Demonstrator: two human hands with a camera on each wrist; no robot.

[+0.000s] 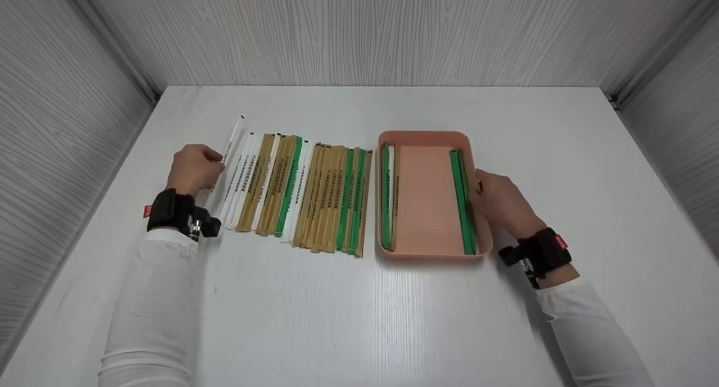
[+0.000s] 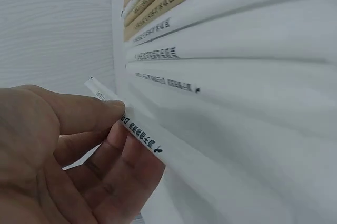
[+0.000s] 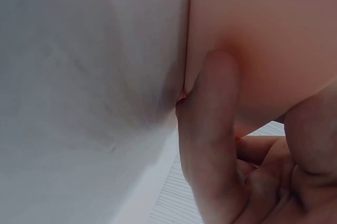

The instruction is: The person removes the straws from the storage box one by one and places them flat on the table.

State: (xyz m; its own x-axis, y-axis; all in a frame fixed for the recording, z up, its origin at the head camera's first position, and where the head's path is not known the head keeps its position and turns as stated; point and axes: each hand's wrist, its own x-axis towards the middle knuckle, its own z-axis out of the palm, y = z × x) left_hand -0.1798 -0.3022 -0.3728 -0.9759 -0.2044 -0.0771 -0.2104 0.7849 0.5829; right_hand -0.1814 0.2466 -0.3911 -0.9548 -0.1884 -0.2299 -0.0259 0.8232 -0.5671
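My left hand [image 1: 194, 168] pinches a slim white paper-wrapped straw [image 2: 142, 132] between thumb and fingers, left of the row. In the head view, that straw stands tilted, its top end pointing away. Beside it lies a row of wrapped straws [image 1: 323, 199] in white, brown and green, side by side. My right hand [image 1: 503, 201] grips the right wall of a pink rectangular tray [image 1: 424, 256]. In the right wrist view, one digit presses flat on the tray's pink wall [image 3: 284, 29] and other fingers curl past its edge.
Inside the tray, a few green, white and brown straws [image 1: 387, 199] lie along the left wall, and green ones [image 1: 462, 204] along the right. The white table [image 1: 337, 319] is bounded by grey wood-grain panels [image 1: 382, 36] at the back and both sides.
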